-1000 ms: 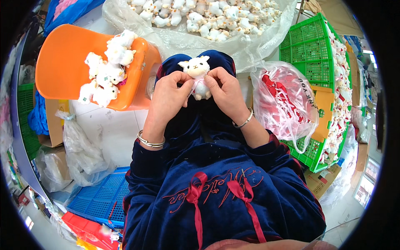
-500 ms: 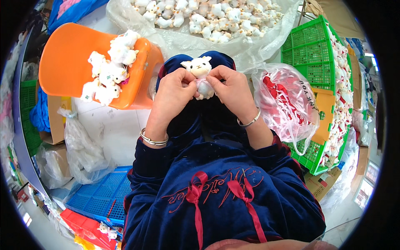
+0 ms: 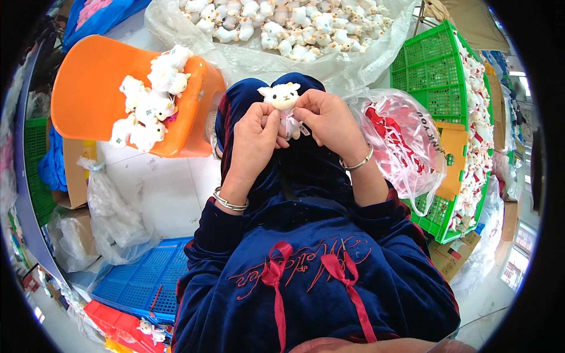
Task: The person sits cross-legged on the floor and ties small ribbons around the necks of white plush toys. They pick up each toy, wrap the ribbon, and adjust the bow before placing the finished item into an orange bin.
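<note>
By the left hand (image 3: 258, 132), curled nearly closed, the plush toy (image 3: 281, 97) was gripped at its side, toward two o'clock from that hand, above the lap (image 3: 306, 162). The toy's long axis was aligned twelve to six, head at twelve. At its neck the pink ribbon (image 3: 289, 120) was apparently pinched between thumb and forefinger of the right hand (image 3: 331, 120), toward ten o'clock; neither hand was placed clearly nearer
</note>
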A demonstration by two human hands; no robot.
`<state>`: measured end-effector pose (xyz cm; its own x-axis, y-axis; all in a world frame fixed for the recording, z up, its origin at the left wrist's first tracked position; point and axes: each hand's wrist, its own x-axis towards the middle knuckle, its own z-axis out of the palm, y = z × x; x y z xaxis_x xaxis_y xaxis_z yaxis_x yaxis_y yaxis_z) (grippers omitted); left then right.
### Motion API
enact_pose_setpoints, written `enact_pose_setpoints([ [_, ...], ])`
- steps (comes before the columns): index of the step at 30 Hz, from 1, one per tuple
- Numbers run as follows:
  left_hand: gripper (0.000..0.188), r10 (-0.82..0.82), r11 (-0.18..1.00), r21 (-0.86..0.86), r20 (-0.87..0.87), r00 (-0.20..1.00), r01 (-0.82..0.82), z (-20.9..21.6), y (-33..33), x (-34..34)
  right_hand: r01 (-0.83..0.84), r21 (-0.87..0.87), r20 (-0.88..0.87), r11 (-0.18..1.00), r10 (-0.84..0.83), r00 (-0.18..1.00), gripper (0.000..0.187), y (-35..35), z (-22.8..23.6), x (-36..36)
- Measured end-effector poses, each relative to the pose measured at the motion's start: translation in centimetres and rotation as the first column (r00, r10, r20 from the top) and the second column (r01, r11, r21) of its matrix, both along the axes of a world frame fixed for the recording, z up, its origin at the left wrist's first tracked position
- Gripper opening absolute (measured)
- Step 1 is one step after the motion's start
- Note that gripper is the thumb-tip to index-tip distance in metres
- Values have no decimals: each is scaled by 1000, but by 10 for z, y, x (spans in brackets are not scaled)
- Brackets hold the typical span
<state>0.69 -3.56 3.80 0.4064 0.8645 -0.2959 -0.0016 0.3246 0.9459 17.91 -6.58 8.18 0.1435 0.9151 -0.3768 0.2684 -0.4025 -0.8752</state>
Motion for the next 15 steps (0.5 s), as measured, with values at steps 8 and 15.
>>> enact_pose_setpoints([
  [8, 16, 4, 999, 49, 0, 1000, -4, -2, -4, 7, 12, -49, -34, 999, -13, 999, 13, -3, 3, 4],
  [15, 16, 19, 999, -35, 82, 996, -16, -11, -3, 5, 123, -52, -167, 991, -130, 977, 21, -9, -13, -6],
])
